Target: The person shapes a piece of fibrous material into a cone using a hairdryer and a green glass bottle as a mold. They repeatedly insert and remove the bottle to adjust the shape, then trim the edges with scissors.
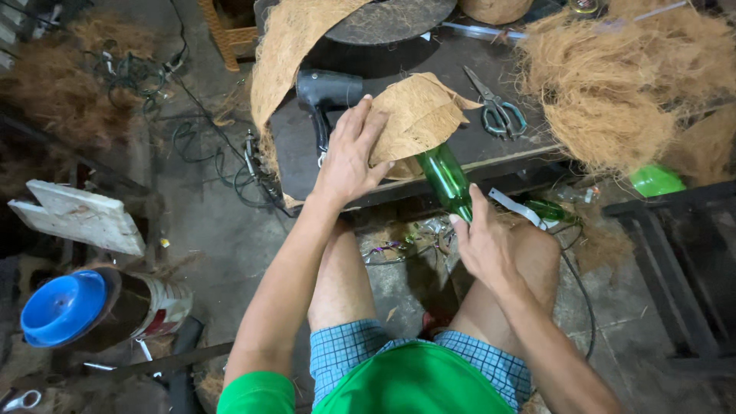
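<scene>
A green glass bottle (445, 180) lies tilted at the near edge of a dark work table (498, 146), its upper part wrapped in a tan sheet of coconut fibre (422, 115). My left hand (349, 153) presses flat on the fibre sheet, fingers spread over the wrapped part. My right hand (483, 241) grips the bottle's lower end just below the table edge, above my right knee.
A black hot-air gun (326, 96) lies left of the fibre sheet. Scissors (498, 111) rest to the right, beside a large heap of loose fibre (621, 84). A second green bottle (556, 211) lies under the table. A blue-lidded tin (100, 307) stands on the floor at left.
</scene>
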